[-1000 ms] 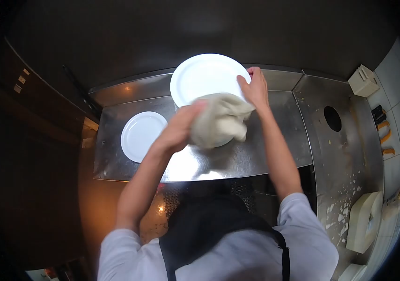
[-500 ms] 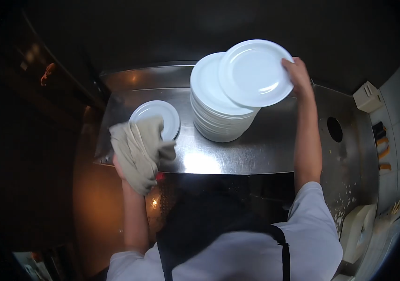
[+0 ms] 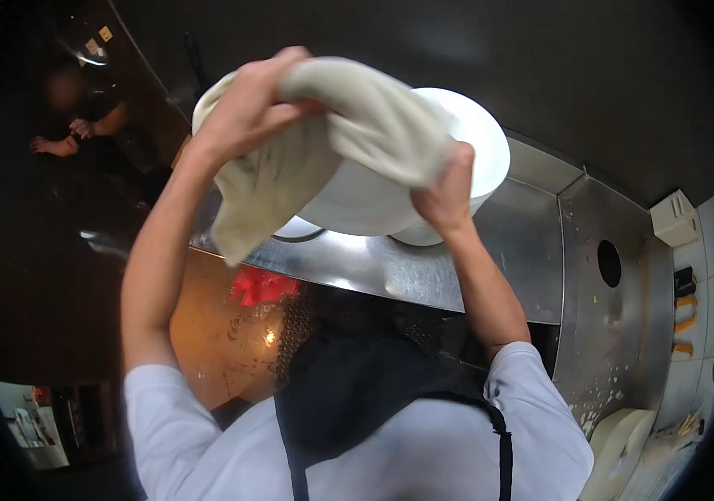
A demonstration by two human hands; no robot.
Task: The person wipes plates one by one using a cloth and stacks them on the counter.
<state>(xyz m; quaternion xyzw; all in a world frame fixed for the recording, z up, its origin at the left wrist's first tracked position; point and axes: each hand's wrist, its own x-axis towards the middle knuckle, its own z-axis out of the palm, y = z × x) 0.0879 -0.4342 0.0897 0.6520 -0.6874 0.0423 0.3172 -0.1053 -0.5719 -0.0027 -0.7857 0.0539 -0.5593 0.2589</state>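
Note:
My left hand [image 3: 248, 108] is closed on a greyish-beige cloth [image 3: 277, 179], which drapes over and hides much of a white plate [image 3: 361, 200]. With my right hand [image 3: 447, 190] I grip the right edge of that plate, where the cloth also reaches. The plate is held in the air, in front of a tall stack of white plates [image 3: 482, 150] on the steel counter [image 3: 357, 271]. Below the cloth, part of another white plate [image 3: 297, 229] shows on the counter. Motion blurs the cloth.
Another person [image 3: 94, 125] stands at the far left. A red object [image 3: 263, 286] lies below the counter's front edge. To the right are a steel surface with a round hole [image 3: 609, 264], a white box [image 3: 674, 217] and orange-handled items [image 3: 685, 313] by the tiled wall.
My left hand has lifted the cloth up and right onto the plate. My right hand has brought the plate left and down, off the stack. The view has turned, and a person now shows.

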